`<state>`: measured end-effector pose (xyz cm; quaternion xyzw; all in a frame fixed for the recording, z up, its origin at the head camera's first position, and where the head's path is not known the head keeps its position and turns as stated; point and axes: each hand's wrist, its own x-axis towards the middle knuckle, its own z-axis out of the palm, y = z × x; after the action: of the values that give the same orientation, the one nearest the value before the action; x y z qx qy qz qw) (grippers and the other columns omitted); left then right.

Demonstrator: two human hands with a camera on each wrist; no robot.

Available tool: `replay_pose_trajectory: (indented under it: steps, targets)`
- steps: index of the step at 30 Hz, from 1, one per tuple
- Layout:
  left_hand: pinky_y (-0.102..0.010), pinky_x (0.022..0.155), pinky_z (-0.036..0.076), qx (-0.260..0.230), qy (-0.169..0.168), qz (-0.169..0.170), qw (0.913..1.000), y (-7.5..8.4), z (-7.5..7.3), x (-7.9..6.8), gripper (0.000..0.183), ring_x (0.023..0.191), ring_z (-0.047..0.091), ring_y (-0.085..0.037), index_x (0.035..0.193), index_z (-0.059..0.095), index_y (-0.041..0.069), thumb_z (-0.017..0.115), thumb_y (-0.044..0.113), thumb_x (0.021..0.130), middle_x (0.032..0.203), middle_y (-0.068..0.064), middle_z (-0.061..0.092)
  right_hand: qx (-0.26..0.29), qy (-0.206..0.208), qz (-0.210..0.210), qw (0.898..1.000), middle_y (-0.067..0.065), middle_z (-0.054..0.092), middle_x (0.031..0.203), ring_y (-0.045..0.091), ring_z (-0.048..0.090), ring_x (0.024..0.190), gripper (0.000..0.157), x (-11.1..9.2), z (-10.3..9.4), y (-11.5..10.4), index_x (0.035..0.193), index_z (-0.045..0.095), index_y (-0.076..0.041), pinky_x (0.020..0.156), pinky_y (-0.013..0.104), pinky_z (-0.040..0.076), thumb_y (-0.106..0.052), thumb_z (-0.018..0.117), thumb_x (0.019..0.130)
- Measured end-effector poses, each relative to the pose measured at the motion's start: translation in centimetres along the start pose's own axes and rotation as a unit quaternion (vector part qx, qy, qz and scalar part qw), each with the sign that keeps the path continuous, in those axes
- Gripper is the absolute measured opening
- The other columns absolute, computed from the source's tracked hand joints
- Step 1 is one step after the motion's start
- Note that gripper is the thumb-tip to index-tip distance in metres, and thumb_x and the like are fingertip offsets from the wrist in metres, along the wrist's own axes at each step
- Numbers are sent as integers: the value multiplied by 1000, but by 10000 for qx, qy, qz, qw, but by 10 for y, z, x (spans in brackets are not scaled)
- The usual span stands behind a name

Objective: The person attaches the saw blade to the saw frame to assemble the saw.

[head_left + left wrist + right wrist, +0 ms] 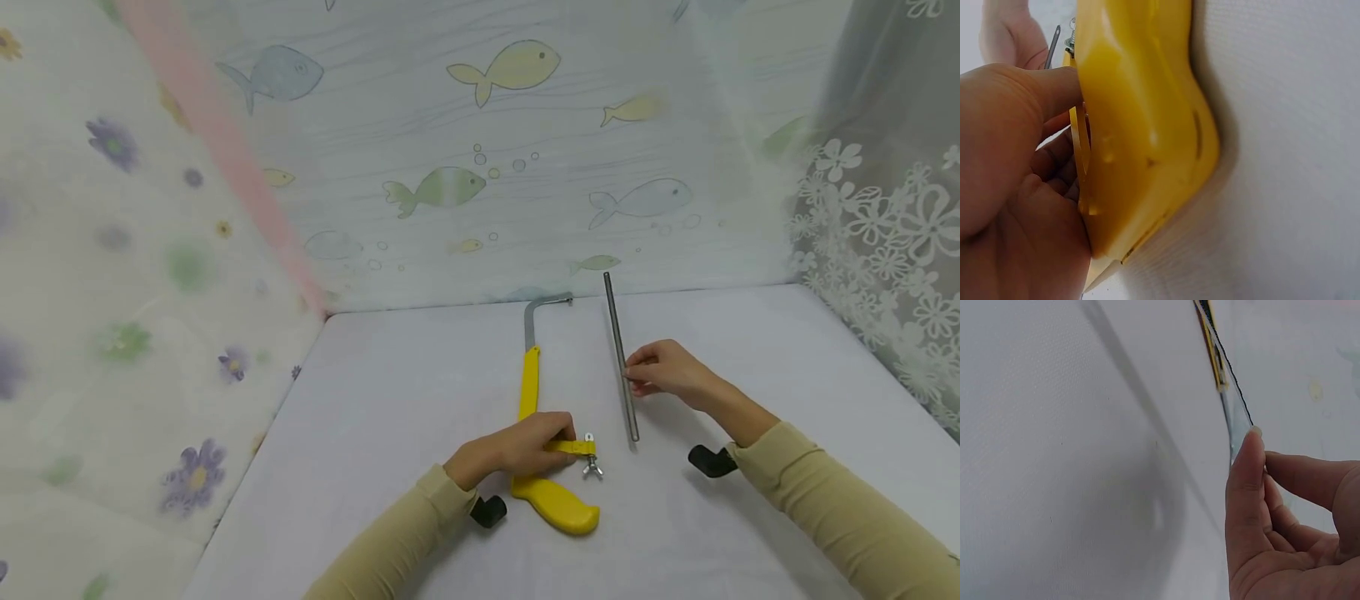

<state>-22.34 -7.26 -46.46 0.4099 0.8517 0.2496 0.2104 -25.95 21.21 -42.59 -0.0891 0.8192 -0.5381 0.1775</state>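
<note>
A hacksaw frame with a yellow handle (561,507) lies on the white tabletop, its grey bent end pointing away from me. My left hand (525,446) grips its yellow body just above the handle; in the left wrist view, the thumb and fingers lie around the yellow part. A wing nut (592,469) shows at the near blade mount. To the right, a loose hacksaw blade (617,333) is held between the thumb and fingertips of my right hand (671,372), above the table. Its wavy toothed edge (1235,380) shows in the right wrist view.
The white tabletop (390,392) meets a fish-print curtain (450,117) at the back. A flowered curtain (112,275) hangs on the left, a lace one (930,225) on the right. Black wrist-worn pieces (711,461) stick out near both sleeves.
</note>
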Motion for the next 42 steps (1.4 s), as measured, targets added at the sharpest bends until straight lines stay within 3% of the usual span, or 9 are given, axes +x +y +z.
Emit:
replay_pose_trajectory:
  steps: [29,42]
  targets:
    - [-15,82,47,-138,63,-22,9999,-6,6,-2,16,88,53,-4,111,59,13,68,20,101,100,8,61,519,-106,-131,9985,19,66,103,18,66,86,37,13,28,-5,126,53,20,81,34,60,-7,60,103]
    - [-15,82,46,-147,88,56,9998,-4,1,0,16,88,53,-4,111,59,13,68,20,101,100,8,61,657,-191,-270,9973,20,65,102,19,66,86,36,22,35,-10,127,52,20,82,32,59,-6,59,103]
